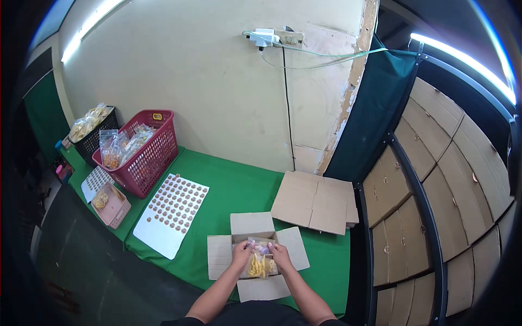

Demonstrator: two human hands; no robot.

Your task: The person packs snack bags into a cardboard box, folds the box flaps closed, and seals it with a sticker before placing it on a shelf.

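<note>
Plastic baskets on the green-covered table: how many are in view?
3: a black basket at the far left, a large maroon basket just right of it, and a small pink basket in front of the maroon one. The dark left edge could hide more.

Surface covering: matt green cloth [239, 179], lightly creased
Open brown box [220, 258]: matt cardboard
Pouch of yellow pieces [259, 265]: clear, glossy plastic
Large maroon basket [152, 168]: perforated plastic
White sticker sheet [157, 239]: smooth, paper-like
Cream wall [201, 81]: painted, rough where chipped
</note>
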